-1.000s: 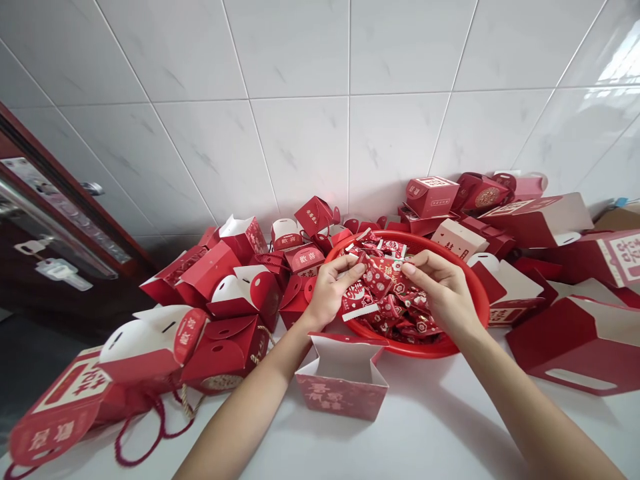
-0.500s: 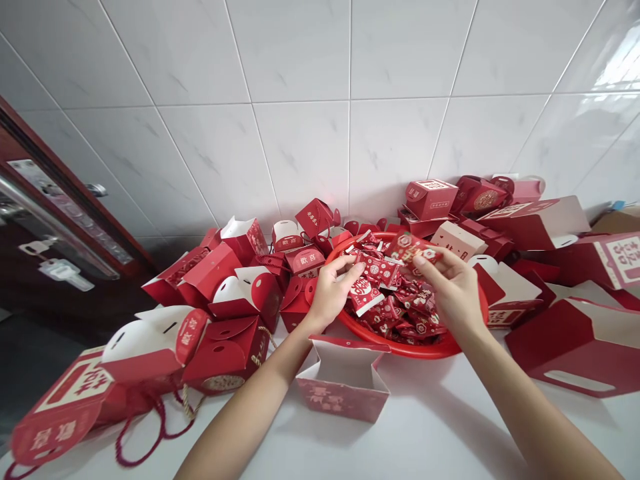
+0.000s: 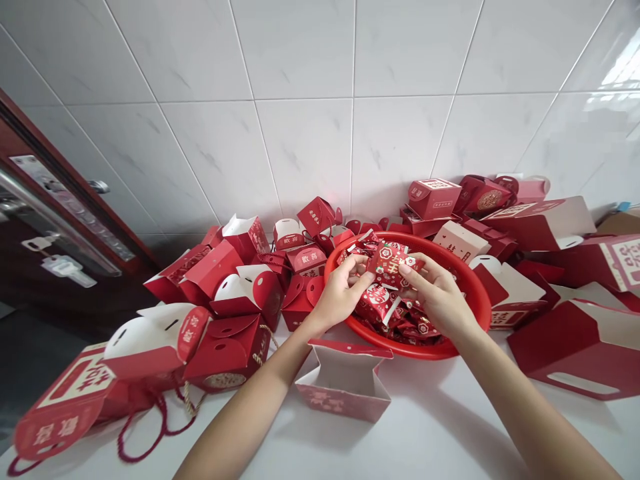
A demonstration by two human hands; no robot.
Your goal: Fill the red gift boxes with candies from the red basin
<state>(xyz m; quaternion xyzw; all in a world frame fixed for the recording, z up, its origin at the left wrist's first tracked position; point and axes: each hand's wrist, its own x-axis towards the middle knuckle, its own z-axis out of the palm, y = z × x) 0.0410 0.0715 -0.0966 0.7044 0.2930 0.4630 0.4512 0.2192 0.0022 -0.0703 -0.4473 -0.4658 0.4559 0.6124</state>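
Note:
Over a red plastic basin filled with small red printed packets, my two hands meet at one packet. My right hand is closed on the right side of this red packet with white flowers and gold characters, thumb on its face. My left hand has its fingertips and thumb closed at the packet's left edge. Just in front of the basin stands an open-topped red gift box with a pale inside, and neither hand touches it.
Several red gift boxes crowd the left side, some with rope handles. More boxes stand on the right and along the tiled wall. A dark door with keys is at far left. All rests on a white table.
My right hand has brought the packet left and down, and it now lies between both hands. My left hand has come to the packet's edge. The view has shifted slightly.

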